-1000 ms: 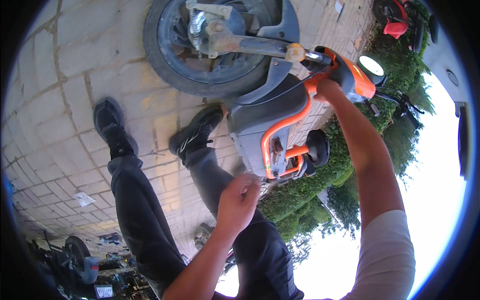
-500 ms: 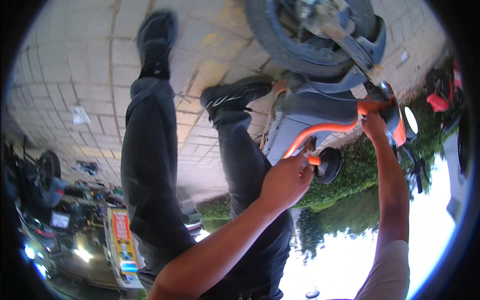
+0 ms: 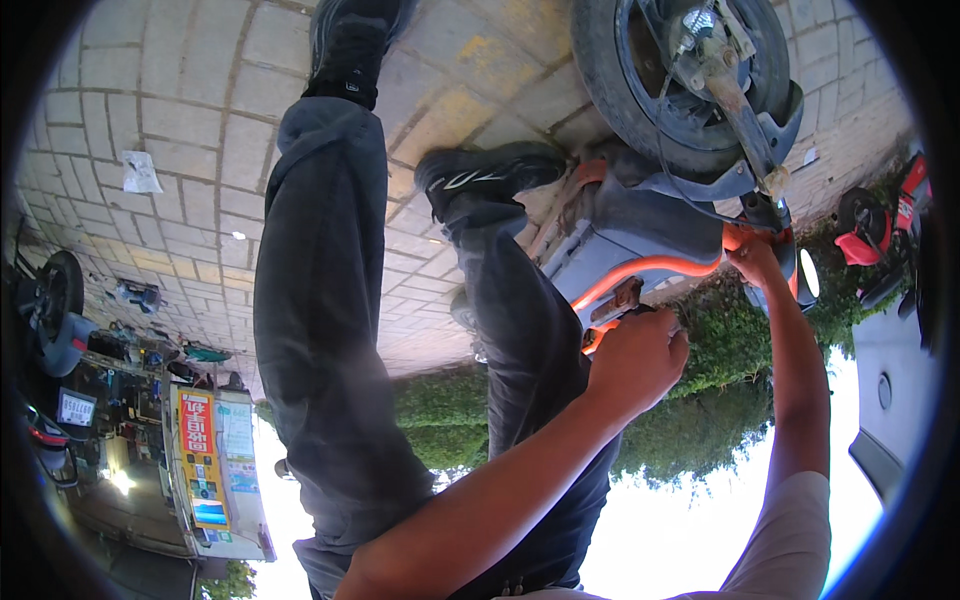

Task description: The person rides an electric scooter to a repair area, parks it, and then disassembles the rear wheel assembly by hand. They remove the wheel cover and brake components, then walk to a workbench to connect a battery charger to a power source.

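On the right side of the scene, an orange and grey scooter (image 3: 650,222) stands over brick paving (image 3: 190,170), just beside the person's right shoe (image 3: 490,172). Its front wheel (image 3: 625,115) lies beyond both hands, joined by a rust-stained fork (image 3: 733,105) to the orange front section (image 3: 737,237). There the right hand (image 3: 757,264) grasps the orange part, its fingers wrapped against it, near the round headlamp (image 3: 809,272). The left hand (image 3: 640,362) is bent into a loose curl in front of the scooter's rear part; whether it clasps anything cannot be told, since the back of the hand hides the fingertips.

The person's legs, in dark trousers (image 3: 325,260), reach away from the near side, with the left shoe (image 3: 345,50) well apart from the scooter. A white scrap (image 3: 141,172) lies on the paving to the left. Far left are a dark motorbike (image 3: 68,335) and a yellow and red signboard (image 3: 203,460). Green hedge (image 3: 735,365) shows behind the scooter, and a red two-wheeler (image 3: 866,247) is at the far right.
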`<control>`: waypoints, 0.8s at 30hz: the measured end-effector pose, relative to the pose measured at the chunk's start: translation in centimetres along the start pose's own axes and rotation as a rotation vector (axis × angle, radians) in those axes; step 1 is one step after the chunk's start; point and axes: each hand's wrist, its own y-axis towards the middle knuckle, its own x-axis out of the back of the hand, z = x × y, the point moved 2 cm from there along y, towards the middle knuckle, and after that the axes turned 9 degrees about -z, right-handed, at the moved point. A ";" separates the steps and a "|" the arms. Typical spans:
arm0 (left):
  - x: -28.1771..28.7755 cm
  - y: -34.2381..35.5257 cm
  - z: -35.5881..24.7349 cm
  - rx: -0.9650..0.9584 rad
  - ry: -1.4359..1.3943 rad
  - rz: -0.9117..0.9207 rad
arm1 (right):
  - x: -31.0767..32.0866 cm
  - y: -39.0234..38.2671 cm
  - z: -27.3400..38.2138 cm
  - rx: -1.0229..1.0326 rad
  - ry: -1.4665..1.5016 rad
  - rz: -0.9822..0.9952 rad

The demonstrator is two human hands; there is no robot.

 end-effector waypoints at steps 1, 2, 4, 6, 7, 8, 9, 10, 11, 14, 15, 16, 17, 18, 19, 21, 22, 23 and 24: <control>0.0 -0.1 0.1 -0.022 0.003 -0.016 | -0.3 -0.2 0.1 0.050 -0.069 -0.072; -0.1 -0.1 0.3 0.011 0.002 0.011 | -0.8 -0.1 0.1 -0.015 -0.107 -0.056; -0.2 -0.2 0.8 0.055 0.007 0.061 | -1.6 0.2 0.2 -0.146 -0.172 -0.028; -0.2 -0.4 0.9 0.010 0.063 0.059 | -1.6 0.7 0.5 -0.054 -0.225 -0.120; -0.2 -0.5 0.9 -0.004 0.065 0.057 | -1.4 1.3 0.9 0.096 -0.251 -0.216; -0.1 -0.6 0.8 -0.008 0.059 0.056 | -1.2 1.1 0.9 0.243 -0.278 -0.306; -0.2 -0.7 0.7 -0.006 0.072 0.084 | -1.9 1.8 0.4 0.080 -0.347 0.118; -0.2 -0.9 0.6 0.000 0.076 0.102 | -2.1 1.3 -0.8 -0.328 0.236 0.206; -0.2 -1.1 0.5 -0.001 0.067 0.110 | -2.4 1.7 -1.1 -0.373 0.353 0.133; -0.4 -1.8 0.6 0.061 0.105 0.218 | -4.3 2.4 -2.9 -0.488 0.411 0.105; -0.4 -1.9 0.8 0.060 0.141 0.232 | -5.4 2.8 -3.5 -0.524 0.381 0.136; -0.4 -2.1 1.1 0.061 0.174 0.248 | -6.4 3.4 -4.0 -0.543 0.408 0.138; -0.4 -2.1 1.4 0.060 0.205 0.245 | -7.2 4.3 -4.5 -0.558 0.436 0.132; -0.3 -2.1 1.7 0.044 0.181 0.229 | -7.7 5.2 -4.9 -0.575 0.466 0.126; -0.3 -2.1 2.0 0.036 0.156 0.205 | -7.9 5.9 -5.3 -0.595 0.495 0.124; -0.2 -2.1 2.6 0.049 0.144 0.195 | -8.1 6.7 -5.2 -0.676 0.718 0.161; -0.1 -2.2 3.0 0.059 0.162 0.216 | -7.6 6.6 -4.9 -0.686 0.747 0.180; -0.1 -2.2 3.2 0.034 0.175 0.239 | -7.0 6.5 -4.0 -0.493 0.592 0.157; 0.1 -2.1 3.5 0.016 0.182 0.272 | -6.3 6.4 -2.2 -0.302 0.436 -0.031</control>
